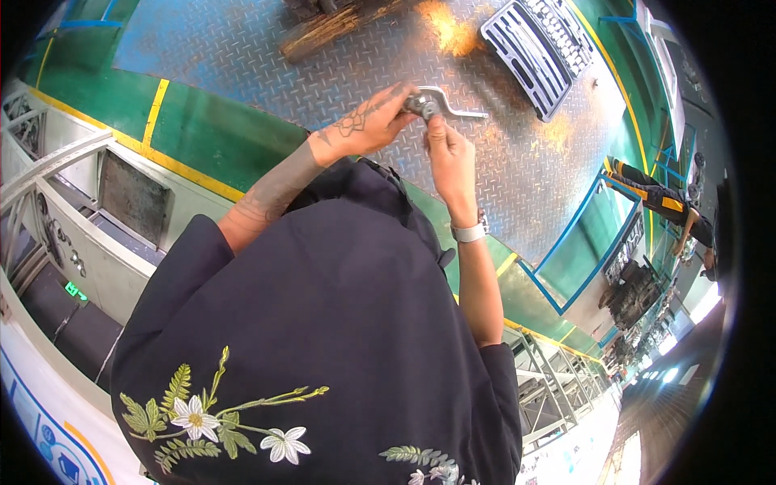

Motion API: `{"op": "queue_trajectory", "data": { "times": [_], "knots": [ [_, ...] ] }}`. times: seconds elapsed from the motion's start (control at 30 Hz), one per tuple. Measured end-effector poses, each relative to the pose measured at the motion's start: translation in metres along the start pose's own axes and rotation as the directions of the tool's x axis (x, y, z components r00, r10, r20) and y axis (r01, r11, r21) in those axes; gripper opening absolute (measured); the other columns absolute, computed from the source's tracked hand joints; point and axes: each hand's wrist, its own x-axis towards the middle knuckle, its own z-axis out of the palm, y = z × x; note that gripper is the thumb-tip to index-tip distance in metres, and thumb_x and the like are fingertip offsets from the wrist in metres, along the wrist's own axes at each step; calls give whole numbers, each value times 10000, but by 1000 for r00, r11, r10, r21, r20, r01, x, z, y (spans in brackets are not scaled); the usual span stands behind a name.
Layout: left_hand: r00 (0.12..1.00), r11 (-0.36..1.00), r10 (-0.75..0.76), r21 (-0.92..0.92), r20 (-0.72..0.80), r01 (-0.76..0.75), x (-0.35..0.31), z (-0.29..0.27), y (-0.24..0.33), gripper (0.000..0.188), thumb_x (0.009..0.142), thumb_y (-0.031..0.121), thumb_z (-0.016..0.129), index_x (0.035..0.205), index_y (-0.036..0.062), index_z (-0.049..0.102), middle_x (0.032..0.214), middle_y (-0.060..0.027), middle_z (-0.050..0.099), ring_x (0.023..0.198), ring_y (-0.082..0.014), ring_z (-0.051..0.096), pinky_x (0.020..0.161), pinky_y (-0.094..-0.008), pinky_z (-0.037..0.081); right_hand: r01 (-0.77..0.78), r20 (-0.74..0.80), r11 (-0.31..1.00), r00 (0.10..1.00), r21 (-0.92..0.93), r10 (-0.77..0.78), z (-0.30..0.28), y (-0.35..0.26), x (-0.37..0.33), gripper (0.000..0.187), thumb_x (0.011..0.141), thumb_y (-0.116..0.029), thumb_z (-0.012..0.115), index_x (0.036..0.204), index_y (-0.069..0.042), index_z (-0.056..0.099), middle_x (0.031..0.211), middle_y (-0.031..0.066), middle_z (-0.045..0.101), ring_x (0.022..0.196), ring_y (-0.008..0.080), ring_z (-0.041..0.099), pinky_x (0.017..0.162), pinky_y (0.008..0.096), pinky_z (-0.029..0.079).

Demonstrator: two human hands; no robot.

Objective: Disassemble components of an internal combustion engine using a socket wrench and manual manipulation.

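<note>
Over the diamond-plate steel floor, both hands meet at a silver metal part [429,104] with a rounded body and a thin curved arm reaching to the right. My left hand [373,121], on a tattooed arm, has its fingers wrapped about the body's left side. From below, my right hand [451,158] pinches the part's lower end between thumb and fingers; a watch [470,233] sits on that wrist. The fingers partly cover the part, so its exact kind cannot be made out.
An open tool case [537,61] with sockets and long tools lies at the upper right. A wooden block [339,31] rests at the top, beside orange-yellow powder [447,28]. Another person [664,200] is at far right. Metal frames stand at lower left and right.
</note>
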Motion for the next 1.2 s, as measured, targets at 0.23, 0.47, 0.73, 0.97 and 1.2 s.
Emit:
{"op": "queue_trajectory", "data": {
  "times": [0.23, 0.47, 0.73, 0.97, 1.2],
  "knots": [
    [980, 998, -60, 4, 189, 60, -7, 6, -63, 441, 810, -3, 638, 1213, 17, 460, 1124, -180, 554, 1069, -375, 544, 911, -426, 447, 22, 205, 941, 977, -339, 51, 31, 4, 15, 326, 982, -338, 432, 1105, -38, 402, 733, 281, 611, 721, 489, 593, 621, 562, 435],
    [964, 995, -7, -94, 267, 33, -18, 104, -108, 448, 784, 45, 632, 1189, 43, 442, 1139, -165, 499, 1131, -397, 458, 1048, -481, 307, -254, 81, 882, 947, -396, 310, 51, 118, -5, 310, 925, -247, 490, 1148, -58, 386, 770, 259, 642, 721, 452, 627, 609, 557, 474],
    [854, 930, -88, -266, 513, 255, -23, 210, -174, 645, 787, -126, 473, 1374, 60, 283, 1320, -135, 533, 1244, -357, 483, 1033, -425, 395, -359, -34, 840, 925, -407, 379, 53, 247, -21, 321, 920, -229, 482, 1186, -71, 397, 758, 227, 653, 685, 431, 636, 574, 540, 491],
    [893, 991, -132, 71, 430, 113, -17, 222, -181, 663, 787, -127, 543, 1367, 62, 285, 1444, -83, 434, 1346, -336, 367, 1077, -422, 359, -192, 44, 836, 968, -513, 249, 50, 285, 0, 229, 918, -183, 447, 1141, -130, 452, 786, 184, 632, 642, 359, 659, 516, 463, 518],
    [926, 917, -364, -136, 95, 375, -9, 212, -145, 718, 660, -92, 322, 1376, -39, 321, 1411, -202, 442, 1336, -318, 410, 1126, -415, 300, -180, 33, 869, 975, -461, 219, 53, 294, 0, 213, 930, -237, 467, 1138, -213, 506, 764, 167, 601, 606, 344, 653, 482, 443, 511]
  ]
}}
